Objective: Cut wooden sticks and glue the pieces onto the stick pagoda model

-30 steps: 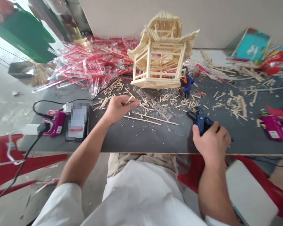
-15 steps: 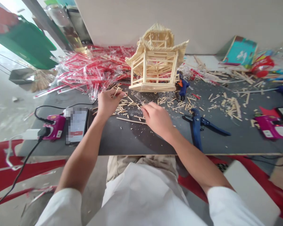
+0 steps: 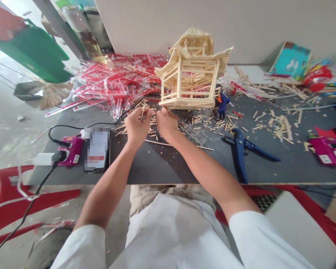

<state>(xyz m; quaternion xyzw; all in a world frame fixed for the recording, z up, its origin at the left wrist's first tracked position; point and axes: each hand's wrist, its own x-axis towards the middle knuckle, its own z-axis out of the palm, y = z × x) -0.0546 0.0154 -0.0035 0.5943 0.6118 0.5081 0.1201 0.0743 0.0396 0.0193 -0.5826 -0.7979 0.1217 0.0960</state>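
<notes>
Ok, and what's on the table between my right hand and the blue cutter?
Between your right hand and the blue cutter, the head view shows a clear plastic piece, scattered short wooden pieces and a thin stick's end.

A plain white top (image 3: 168, 235) hangs loose, with soft folds and greyish shading down the front. Its short sleeves, the left sleeve (image 3: 82, 246) and the right sleeve (image 3: 257, 235), are wide and equally white, ending near the elbows. The forearms (image 3: 112, 179), left hand (image 3: 137, 127) and right hand (image 3: 167, 125) are bare. Creased beige trousers (image 3: 144, 201) show just below the near edge of the surface (image 3: 162, 164).
</notes>
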